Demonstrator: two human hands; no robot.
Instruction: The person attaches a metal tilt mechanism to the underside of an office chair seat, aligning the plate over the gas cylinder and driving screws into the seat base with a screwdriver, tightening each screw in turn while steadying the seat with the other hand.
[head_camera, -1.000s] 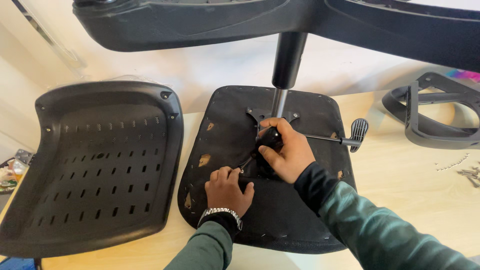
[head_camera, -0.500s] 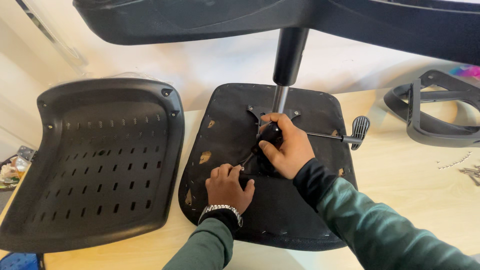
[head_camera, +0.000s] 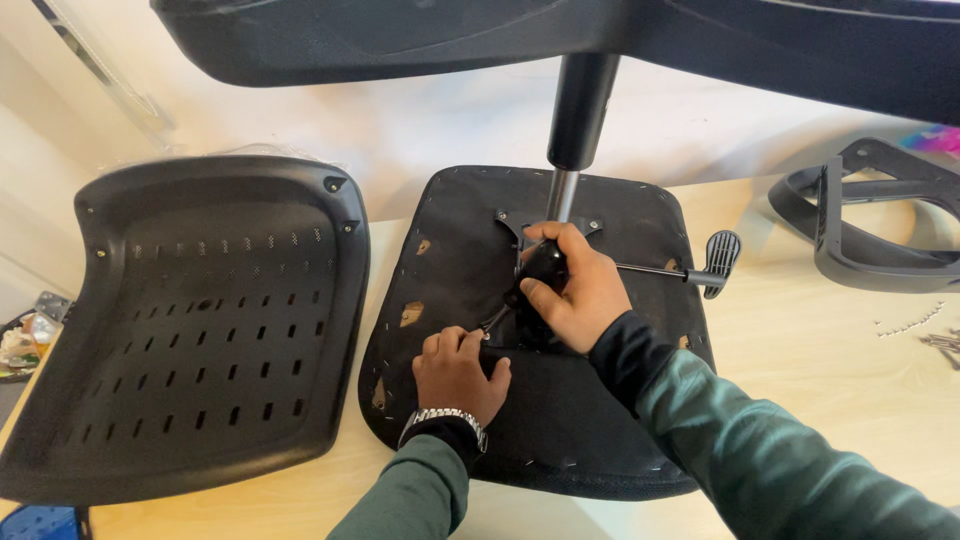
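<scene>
Black fabric covers the underside of the chair seat (head_camera: 600, 420), which lies face down on the pale wooden tabletop (head_camera: 820, 400) in front of me. At its middle sits the metal tilt mechanism (head_camera: 525, 225), with a gas-lift column (head_camera: 575, 120) rising from it toward the chair base (head_camera: 500, 35) that spans the top of the view.

My right hand (head_camera: 570, 290) is wrapped around a rounded black knob (head_camera: 543, 262) on the mechanism, fingers curled over the top and thumb pressed to its near side, so this grip is closed on the knob. A thin lever with a black paddle handle (head_camera: 720, 260) juts out to the right of that hand, just beyond my knuckles.

My left hand (head_camera: 458, 372) rests lower on the seat, just below and to the left of the right one. Its fingers are bunched into a narrow grip around something small at the near end of a slim dark rod (head_camera: 497, 320); I cannot tell exactly what is pinched there. A metal wristwatch (head_camera: 447, 418) shows at the cuff of my green sleeve.

To the left, lying apart from the seat, is a black plastic seat shell (head_camera: 200, 330) with rows of slots. A black armrest frame (head_camera: 870, 220) lies at the far right of the tabletop, with small loose screws (head_camera: 905, 325) near it.
</scene>
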